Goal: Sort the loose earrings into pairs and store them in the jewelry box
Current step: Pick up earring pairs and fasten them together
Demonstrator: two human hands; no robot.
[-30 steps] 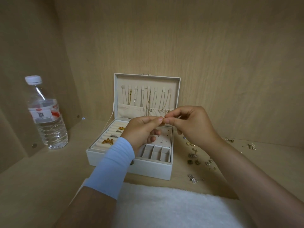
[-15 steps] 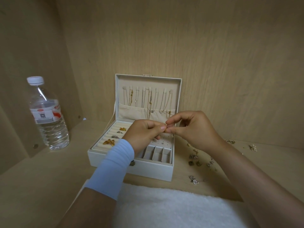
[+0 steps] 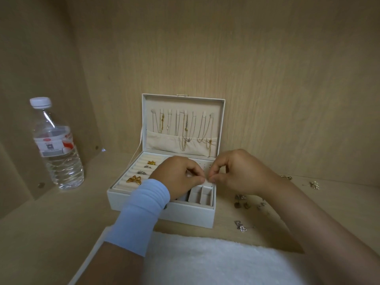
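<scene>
The jewelry box (image 3: 185,214) stood open at the middle of the desk with its lid upright, so both hands could work directly above its tray. The left hand (image 3: 176,177) and right hand (image 3: 240,173) met fingertip to fingertip over the perforated panel (image 3: 207,166) in the tray's right half, close above its surface. Each hand had its thumb and forefinger pressed together in a tight pinch, with the other fingers curled in. Between the two pinches sat a tiny earring (image 3: 207,179). It was too small to make out, though it was probably a stud being fitted with its back or steadied for one of the holes. Using two hands on so small a piece made sense: one to hold, one to guide. The loose earrings (image 3: 242,202) lay scattered on the desk just right of the box, toward the right edge, handy to the right hand and not yet paired. Rings (image 3: 133,179) sat in the padded rolls at the tray's left, and a water bottle (image 3: 57,149) stood near the left edge.
</scene>
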